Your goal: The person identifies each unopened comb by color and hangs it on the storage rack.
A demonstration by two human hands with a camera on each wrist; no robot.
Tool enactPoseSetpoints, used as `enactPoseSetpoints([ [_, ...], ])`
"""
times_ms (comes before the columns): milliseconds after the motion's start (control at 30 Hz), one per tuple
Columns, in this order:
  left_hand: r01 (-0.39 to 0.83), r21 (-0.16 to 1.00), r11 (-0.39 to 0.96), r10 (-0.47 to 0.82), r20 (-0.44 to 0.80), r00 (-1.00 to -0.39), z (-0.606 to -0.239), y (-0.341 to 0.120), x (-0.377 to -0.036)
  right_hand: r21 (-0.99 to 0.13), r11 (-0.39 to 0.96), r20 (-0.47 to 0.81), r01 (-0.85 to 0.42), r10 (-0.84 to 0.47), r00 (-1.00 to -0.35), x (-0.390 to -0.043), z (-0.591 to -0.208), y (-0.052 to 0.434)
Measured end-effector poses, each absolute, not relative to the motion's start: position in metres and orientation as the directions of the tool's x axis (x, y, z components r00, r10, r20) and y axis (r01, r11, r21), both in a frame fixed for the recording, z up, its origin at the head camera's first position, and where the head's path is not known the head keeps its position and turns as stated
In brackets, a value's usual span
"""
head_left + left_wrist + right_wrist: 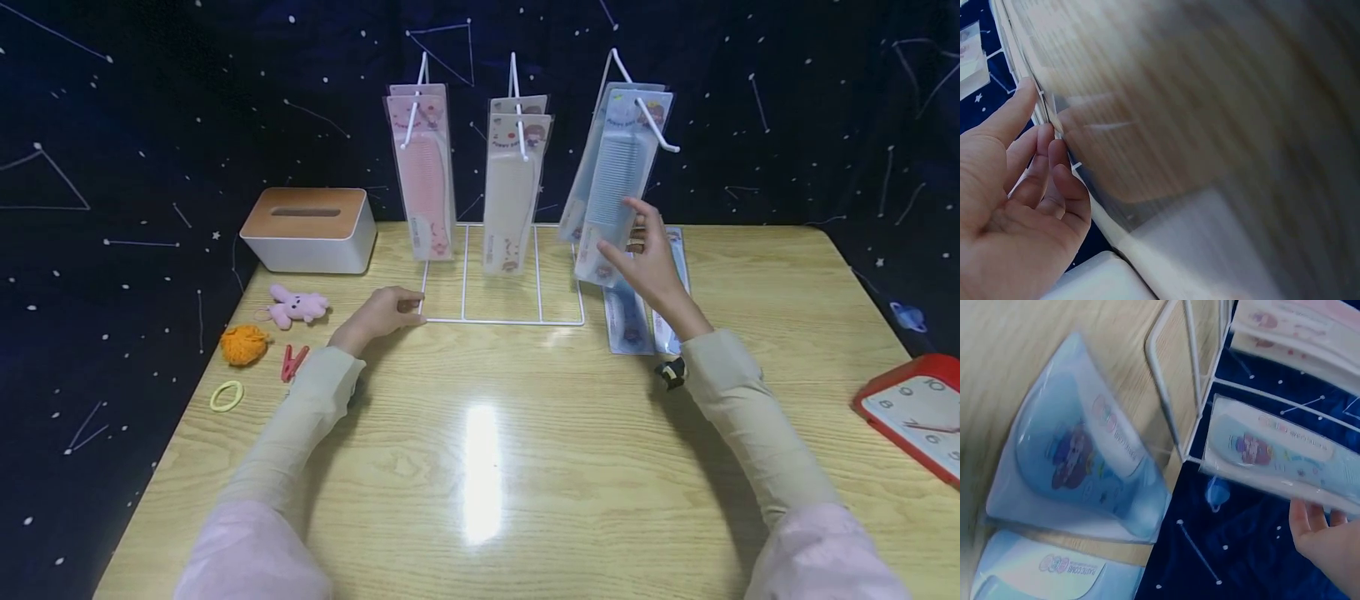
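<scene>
The white wire display rack (501,320) stands on the table with three raised hooks. At its front left corner my left hand (381,317) pinches the wire, thumb on one side and fingers on the other. My right hand (651,260) has its thumb and forefinger spread over the lower part of a packaged blue comb (617,179), touching it. That comb hangs tilted on the right hook, in front of another blue pack. In the right wrist view, fingertips (1300,515) meet the pack's edge. Pink comb packs (427,187) and cream comb packs (513,187) hang from the other hooks.
Two blue packs (628,329) lie right of the rack, a black hair clip (671,372) nearby. At left are a tissue box (337,250), pink plush toy (300,307), orange pompom (243,344), red clip (293,363) and yellow ring (227,397). A red clock (918,417) stands far right.
</scene>
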State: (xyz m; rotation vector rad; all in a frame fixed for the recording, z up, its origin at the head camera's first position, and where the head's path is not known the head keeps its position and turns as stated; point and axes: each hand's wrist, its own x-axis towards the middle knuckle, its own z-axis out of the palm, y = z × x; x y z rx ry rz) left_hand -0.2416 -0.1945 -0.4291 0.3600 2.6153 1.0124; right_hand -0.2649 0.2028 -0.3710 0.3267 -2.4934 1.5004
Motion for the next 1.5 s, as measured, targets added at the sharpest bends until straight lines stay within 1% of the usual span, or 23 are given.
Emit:
enactPoseSetpoints([
  [200,0.113,0.685,0.719,0.336,-0.2,-0.92,-0.425,-0.193,-0.24,-0.838,0.471,0.256,-0.275,-0.106,-0.961,-0.269,-0.372,0.207],
  [433,0.11,0.685,0.72,0.332,-0.201,-0.921,-0.426,-0.194,-0.24,-0.848,0.462,0.251,-0.261,-0.085,-0.964,-0.266,-0.383,0.215],
  [500,0.109,0.685,0.72,0.331,-0.202,-0.922,-0.427,-0.194,-0.24,-0.84,0.481,0.251,-0.252,-0.069,-0.966,-0.264,-0.386,0.219],
  [633,0.108,0.683,0.722,0.331,-0.204,-0.921,-0.427,-0.194,-0.241,-0.792,0.568,0.245,-0.223,-0.038,-0.969,-0.262,-0.391,0.235],
  [733,0.112,0.683,0.722,0.332,-0.2,-0.922,-0.428,-0.194,-0.241,-0.744,0.65,0.176,-0.152,-0.029,-0.984,-0.26,-0.395,0.252],
  [867,0.115,0.681,0.723,0.332,-0.196,-0.923,-0.428,-0.194,-0.241,-0.645,0.764,-0.033,0.003,-0.024,-0.999,-0.257,-0.403,0.275],
  [933,0.115,0.68,0.724,0.333,-0.198,-0.922,-0.428,-0.194,-0.241,-0.586,0.807,-0.134,0.067,-0.016,-0.991,-0.255,-0.409,0.285],
  [1000,0.117,0.68,0.723,0.336,-0.198,-0.921,-0.429,-0.193,-0.241,-0.531,0.842,-0.201,0.099,-0.011,-0.979,-0.254,-0.415,0.293],
  [1067,0.122,0.681,0.722,0.34,-0.195,-0.92,-0.429,-0.193,-0.24,-0.503,0.857,-0.232,0.113,-0.007,-0.973,-0.254,-0.42,0.298],
  [1267,0.115,0.685,0.72,0.335,-0.196,-0.922,-0.43,-0.195,-0.241,-0.497,0.862,-0.228,0.098,-0.021,-0.973,-0.252,-0.422,0.304],
  [1500,0.114,0.692,0.713,0.336,-0.194,-0.922,-0.431,-0.196,-0.241,-0.498,0.85,-0.313,0.175,0.013,-0.95,-0.245,-0.417,0.308],
])
